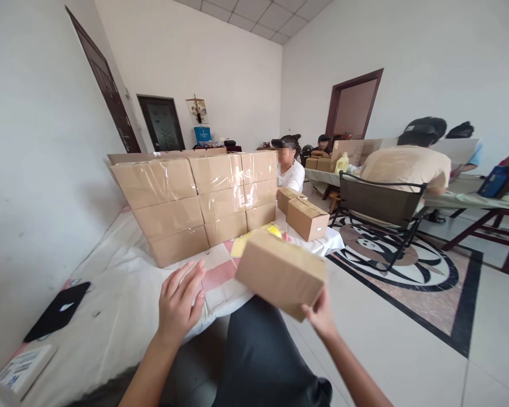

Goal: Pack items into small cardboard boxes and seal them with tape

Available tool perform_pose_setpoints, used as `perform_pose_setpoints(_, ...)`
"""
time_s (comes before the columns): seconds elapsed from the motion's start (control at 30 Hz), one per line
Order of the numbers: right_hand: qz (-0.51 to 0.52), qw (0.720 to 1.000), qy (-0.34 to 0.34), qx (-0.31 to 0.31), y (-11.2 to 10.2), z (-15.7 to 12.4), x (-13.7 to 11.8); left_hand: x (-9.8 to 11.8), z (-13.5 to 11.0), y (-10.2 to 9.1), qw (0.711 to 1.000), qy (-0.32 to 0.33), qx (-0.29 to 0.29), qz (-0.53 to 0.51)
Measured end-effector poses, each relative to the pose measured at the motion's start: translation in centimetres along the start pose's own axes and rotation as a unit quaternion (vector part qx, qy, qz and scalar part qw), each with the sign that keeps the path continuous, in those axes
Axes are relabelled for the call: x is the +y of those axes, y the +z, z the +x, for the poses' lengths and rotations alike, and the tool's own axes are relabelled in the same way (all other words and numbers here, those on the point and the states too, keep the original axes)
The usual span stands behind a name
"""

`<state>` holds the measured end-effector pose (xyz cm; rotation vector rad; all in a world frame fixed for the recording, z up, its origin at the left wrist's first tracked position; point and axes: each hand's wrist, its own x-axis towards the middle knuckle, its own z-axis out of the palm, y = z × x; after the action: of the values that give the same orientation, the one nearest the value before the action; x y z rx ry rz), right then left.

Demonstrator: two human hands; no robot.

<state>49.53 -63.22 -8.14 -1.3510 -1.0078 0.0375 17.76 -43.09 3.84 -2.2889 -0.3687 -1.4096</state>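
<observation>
Box (280, 272) in your right hand (320, 316), not set down
Left hand (180, 301) empty, fingers spread; stack (197, 202) already three high.

Cloth-covered table (125, 305): stacked cartons (169, 209), yellow sheet (240, 246).

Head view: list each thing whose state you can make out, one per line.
Held box: tilted, flaps unclear
Right hand: gripping it
Left hand: open, empty
Box stack: three high, shiny in front
Nearer loose box: set down
Tablecloth: creased
Yellow bottle: upright
Dark chair: occupied
</observation>
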Motion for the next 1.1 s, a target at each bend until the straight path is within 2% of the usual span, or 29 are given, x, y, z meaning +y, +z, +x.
perform_pose_setpoints(0.07, -0.065, 0.996, 0.020, 0.056, -5.9, 1.3, -0.1, -0.3, -0.4, -0.4, 1.000, -0.006, 0.011, 0.018)
perform_pose_setpoints(0.13, -0.119, 0.988, 0.014, 0.100, -11.0, 3.2, -0.2, -0.5, -1.0, -0.6, 0.999, -0.006, 0.030, 0.041)
perform_pose_setpoints(0.2, -0.170, 0.977, 0.005, 0.130, -14.4, 5.4, 0.0, -0.5, -1.8, -0.7, 0.997, -0.008, 0.050, 0.062)
perform_pose_setpoints(0.27, -0.250, 0.955, 0.011, 0.157, -16.0, 7.4, 1.1, -0.4, -2.6, -0.8, 0.995, -0.012, 0.062, 0.076)
perform_pose_setpoints(0.37, -0.351, 0.926, 0.038, 0.135, -15.7, 9.5, 4.2, -0.1, -3.8, -1.3, 0.995, -0.008, 0.055, 0.087)
perform_pose_setpoints(0.47, -0.378, 0.920, 0.061, 0.083, -13.6, 10.4, 7.4, 0.1, -4.5, -1.7, 0.995, -0.011, 0.038, 0.094)
perform_pose_setpoints(0.57, -0.385, 0.916, 0.081, 0.081, -12.0, 11.0, 9.2, 0.3, -5.2, -1.6, 0.995, -0.023, 0.015, 0.096)
perform_pose_setpoints(0.67, -0.394, 0.912, 0.087, 0.072, -11.5, 12.7, 9.7, 0.4, -5.7, -1.0, 0.996, -0.025, -0.014, 0.085)
perform_pose_setpoints(0.87, -0.423, 0.904, 0.053, 0.044, -10.9, 17.2, 10.2, 0.6, -6.2, 0.6, 0.997, -0.025, -0.053, 0.049)
perform_pose_setpoints(1.1, -0.407, 0.910, 0.064, 0.042, -10.3, 18.8, 11.3, 1.1, -6.1, 1.6, 0.995, -0.027, -0.094, 0.036)
